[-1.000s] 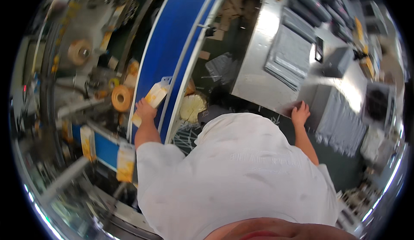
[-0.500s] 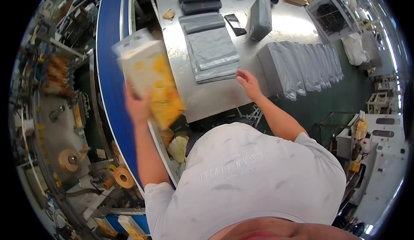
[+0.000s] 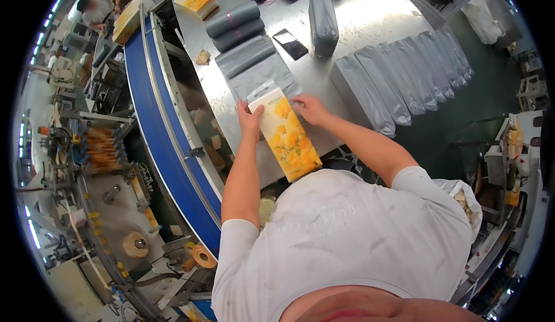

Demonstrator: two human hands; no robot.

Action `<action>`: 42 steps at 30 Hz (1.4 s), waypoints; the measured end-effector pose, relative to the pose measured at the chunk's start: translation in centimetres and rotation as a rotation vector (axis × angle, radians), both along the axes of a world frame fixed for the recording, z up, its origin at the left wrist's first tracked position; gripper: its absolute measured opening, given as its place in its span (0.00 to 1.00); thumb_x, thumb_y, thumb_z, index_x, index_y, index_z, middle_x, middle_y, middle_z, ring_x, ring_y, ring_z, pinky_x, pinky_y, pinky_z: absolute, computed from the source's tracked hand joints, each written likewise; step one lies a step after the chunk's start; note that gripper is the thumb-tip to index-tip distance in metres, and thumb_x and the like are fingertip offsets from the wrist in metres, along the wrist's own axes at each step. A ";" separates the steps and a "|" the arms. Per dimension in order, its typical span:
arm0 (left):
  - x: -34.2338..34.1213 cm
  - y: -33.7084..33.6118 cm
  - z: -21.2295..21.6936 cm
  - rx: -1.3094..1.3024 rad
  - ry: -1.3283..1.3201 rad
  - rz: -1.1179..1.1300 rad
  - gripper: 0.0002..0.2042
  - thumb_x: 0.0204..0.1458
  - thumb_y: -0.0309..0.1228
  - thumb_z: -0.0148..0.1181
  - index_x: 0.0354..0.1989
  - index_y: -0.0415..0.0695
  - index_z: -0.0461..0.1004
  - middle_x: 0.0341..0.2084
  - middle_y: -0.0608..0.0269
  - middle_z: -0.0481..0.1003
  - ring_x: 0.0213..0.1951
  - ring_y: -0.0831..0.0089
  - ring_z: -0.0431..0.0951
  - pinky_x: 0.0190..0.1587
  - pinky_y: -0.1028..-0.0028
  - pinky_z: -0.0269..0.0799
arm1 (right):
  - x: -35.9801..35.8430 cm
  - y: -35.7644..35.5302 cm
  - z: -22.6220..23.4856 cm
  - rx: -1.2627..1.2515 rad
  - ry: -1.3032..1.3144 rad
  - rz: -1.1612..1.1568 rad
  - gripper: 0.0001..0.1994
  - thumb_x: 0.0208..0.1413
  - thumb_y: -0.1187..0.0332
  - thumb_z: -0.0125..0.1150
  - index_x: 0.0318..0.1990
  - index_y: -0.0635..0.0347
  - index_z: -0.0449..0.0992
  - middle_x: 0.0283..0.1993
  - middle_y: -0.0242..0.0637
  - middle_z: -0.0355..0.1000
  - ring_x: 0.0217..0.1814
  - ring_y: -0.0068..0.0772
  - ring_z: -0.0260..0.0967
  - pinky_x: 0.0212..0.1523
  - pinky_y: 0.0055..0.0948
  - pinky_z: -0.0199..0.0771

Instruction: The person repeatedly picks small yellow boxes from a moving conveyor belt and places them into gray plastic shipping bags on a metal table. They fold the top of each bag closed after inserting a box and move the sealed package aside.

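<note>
A soft pack (image 3: 283,137), white with printed yellow flowers, is tilted across the table's near edge, its clear plastic top end pointing away from me. My left hand (image 3: 250,118) grips its left side near the top. Under and beyond that top end lies a stack of flat grey plastic bags (image 3: 251,70). My right hand (image 3: 312,110) is closed at the right edge of the top bag, close beside the pack; its fingertips are partly hidden.
A row of filled grey bags (image 3: 399,79) stands at the table's right, with one more upright grey bag (image 3: 324,24) farther back. A black phone (image 3: 290,44) and grey rolls (image 3: 234,24) lie behind the stack. Left runs a blue conveyor (image 3: 153,102); a person (image 3: 101,10) sits beyond.
My left hand has brought the pack rightward from above the conveyor to the bag stack. My right hand stays by the bag's edge. The view has turned, showing more of the far left.
</note>
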State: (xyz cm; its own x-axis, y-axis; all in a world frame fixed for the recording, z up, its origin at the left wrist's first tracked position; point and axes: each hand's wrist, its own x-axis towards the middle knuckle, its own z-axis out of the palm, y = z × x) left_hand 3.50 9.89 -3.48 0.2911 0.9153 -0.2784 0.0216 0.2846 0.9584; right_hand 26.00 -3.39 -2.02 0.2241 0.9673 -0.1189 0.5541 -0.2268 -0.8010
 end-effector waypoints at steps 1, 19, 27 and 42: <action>0.0 0.6 -0.2 -0.009 -0.004 0.046 0.44 0.57 0.20 0.67 0.79 0.39 0.45 0.69 0.49 0.66 0.63 0.58 0.73 0.66 0.61 0.71 | 0.7 1.3 -0.4 0.103 -0.190 0.045 0.26 0.59 0.66 0.65 0.66 0.52 0.76 0.70 0.40 0.72 0.72 0.48 0.67 0.67 0.42 0.70; 6.6 1.2 0.8 0.414 0.997 0.019 0.33 0.49 0.48 0.71 0.62 0.41 0.75 0.76 0.47 0.51 0.73 0.37 0.54 0.73 0.49 0.53 | 3.1 4.1 5.4 0.079 -0.544 0.460 0.36 0.55 0.73 0.56 0.76 0.49 0.63 0.82 0.25 0.53 0.79 0.52 0.50 0.74 0.56 0.55; 1.6 -3.6 -2.0 0.284 0.156 -0.045 0.18 0.64 0.35 0.62 0.55 0.34 0.75 0.52 0.52 0.80 0.50 0.65 0.80 0.55 0.62 0.75 | 3.6 5.1 -0.7 0.289 -0.150 -0.179 0.12 0.58 0.69 0.56 0.46 0.59 0.81 0.49 0.42 0.78 0.57 0.55 0.72 0.59 0.49 0.74; -7.5 -6.8 -1.7 0.380 0.738 -1.382 0.13 0.53 0.36 0.63 0.39 0.40 0.84 0.35 0.40 0.83 0.37 0.43 0.83 0.42 0.52 0.78 | 0.6 -10.3 0.2 -0.498 -0.301 0.610 0.10 0.53 0.61 0.65 0.33 0.58 0.86 0.37 0.53 0.81 0.41 0.60 0.79 0.44 0.55 0.79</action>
